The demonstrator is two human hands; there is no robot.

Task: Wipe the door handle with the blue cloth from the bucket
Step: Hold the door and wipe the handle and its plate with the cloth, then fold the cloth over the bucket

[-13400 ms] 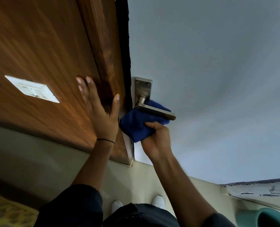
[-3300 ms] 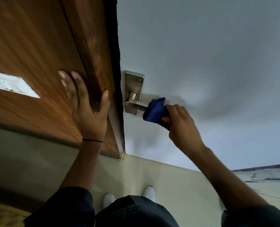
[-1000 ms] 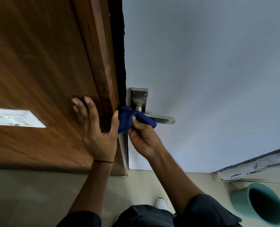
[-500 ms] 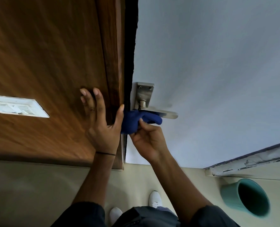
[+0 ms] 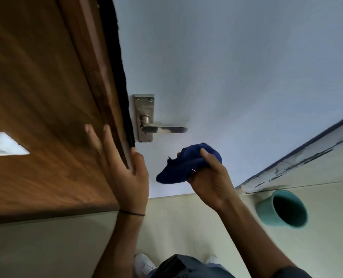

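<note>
Right hand (image 5: 210,177) bunched around the blue cloth (image 5: 183,167), held off the white door (image 5: 236,67), just below the metal door handle (image 5: 162,129) and not touching it. Left hand (image 5: 124,169) flat, fingers spread, on the wooden frame (image 5: 46,107). Teal bucket (image 5: 283,209) sitting on the floor (image 5: 186,227) at right.
</note>
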